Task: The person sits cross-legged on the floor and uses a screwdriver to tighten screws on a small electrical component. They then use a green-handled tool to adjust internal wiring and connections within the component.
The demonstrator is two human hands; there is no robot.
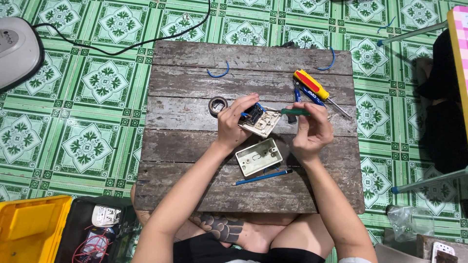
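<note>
Two hands meet over the middle of a weathered wooden board (pixel 195 83) laid on green patterned floor tiles (pixel 97 83). Left hand (pixel 234 124) is closed around a cream switch plate (pixel 261 122), turned back-side up with short blue wires showing; it sits at the board's centre. Right hand (pixel 312 129), at 3 o'clock from the plate, pinches a green-handled screwdriver (pixel 295 112) whose tip points into the plate's terminals. An open cream back box (pixel 258 156) lies at 6 o'clock, just beside a blue pencil (pixel 263 177). At 9 o'clock rests a tape roll (pixel 217 105); at 1 o'clock lie a red-and-yellow screwdriver (pixel 314 86) and blue-handled pliers (pixel 304 92). The tip could slip off a terminal screw if the plate tilts in the left grip, jabbing a finger.
</note>
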